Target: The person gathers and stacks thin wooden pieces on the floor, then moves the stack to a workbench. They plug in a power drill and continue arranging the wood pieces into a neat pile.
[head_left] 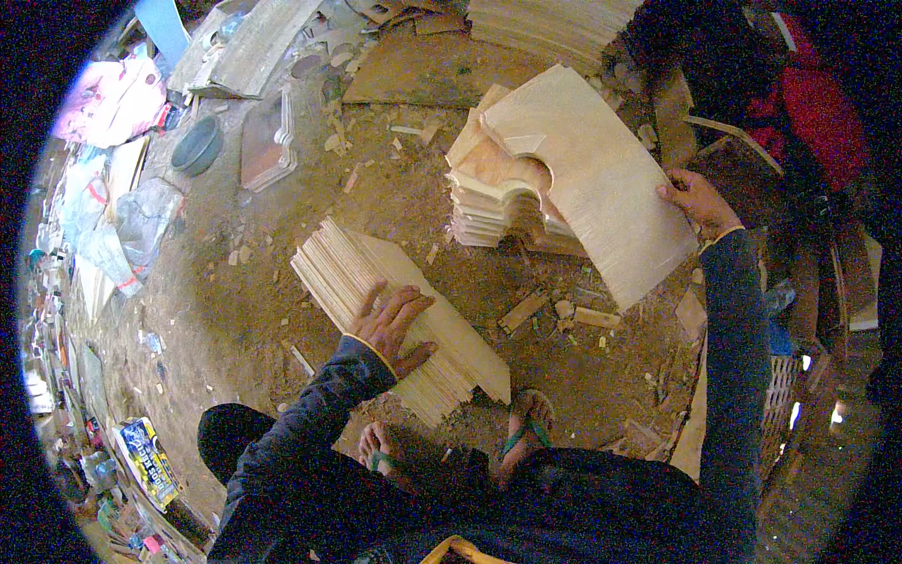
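A pale plywood panel (625, 193) with a rounded notch is gripped at its right edge by my right hand (700, 202), thumb on its upper face. The panel lies tilted over a stack of notched plywood pieces (477, 211) on the dirt floor, hiding part of them. Nearer to me, my left hand (390, 324) rests with fingers spread on a stack of thin plywood boards (343, 268). That stack is fanned so that its layered edges show, and its near end reaches my sandalled feet.
Wood offcuts (523, 312) litter the dirt floor. Far left are a dark bowl (196, 146), notched panels (268, 146) and plastic bags (146, 226). A flat board (427, 70) and a tall plywood stack (554, 26) lie at the back. Red cloth (822, 117) shows far right.
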Tool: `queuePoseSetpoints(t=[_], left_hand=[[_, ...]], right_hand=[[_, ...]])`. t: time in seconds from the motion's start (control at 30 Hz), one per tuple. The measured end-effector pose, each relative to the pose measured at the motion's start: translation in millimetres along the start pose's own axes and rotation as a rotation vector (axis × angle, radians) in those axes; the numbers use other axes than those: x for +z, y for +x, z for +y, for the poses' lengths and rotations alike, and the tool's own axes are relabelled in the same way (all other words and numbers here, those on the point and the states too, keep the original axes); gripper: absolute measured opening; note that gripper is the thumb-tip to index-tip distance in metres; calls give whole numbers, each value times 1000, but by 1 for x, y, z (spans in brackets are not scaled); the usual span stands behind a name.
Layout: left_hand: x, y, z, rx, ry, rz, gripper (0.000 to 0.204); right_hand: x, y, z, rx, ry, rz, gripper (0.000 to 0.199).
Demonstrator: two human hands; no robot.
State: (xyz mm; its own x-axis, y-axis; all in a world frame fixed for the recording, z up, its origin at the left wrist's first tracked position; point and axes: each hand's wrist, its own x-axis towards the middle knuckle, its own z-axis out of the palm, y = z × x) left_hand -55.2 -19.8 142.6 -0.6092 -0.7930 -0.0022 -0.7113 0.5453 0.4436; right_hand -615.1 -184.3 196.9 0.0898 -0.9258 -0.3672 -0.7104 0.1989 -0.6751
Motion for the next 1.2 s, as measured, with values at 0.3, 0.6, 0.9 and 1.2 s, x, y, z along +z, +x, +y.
queuePoseSetpoints(t=[0.3, 0.6, 0.9, 1.2], left_hand=[[1, 2, 0, 1, -1, -12, 65], [3, 0, -3, 19, -4, -1, 64], [8, 1, -5, 47, 7, 55, 62], [9, 3, -7, 47, -19, 59, 63]], right_hand=[[8, -24, -7, 31, 128, 104, 66], [35, -52, -16, 171, 131, 60, 77], [42, -126, -81, -67, 76, 307, 68], [166, -172, -148, -400, -533, 294, 52]])
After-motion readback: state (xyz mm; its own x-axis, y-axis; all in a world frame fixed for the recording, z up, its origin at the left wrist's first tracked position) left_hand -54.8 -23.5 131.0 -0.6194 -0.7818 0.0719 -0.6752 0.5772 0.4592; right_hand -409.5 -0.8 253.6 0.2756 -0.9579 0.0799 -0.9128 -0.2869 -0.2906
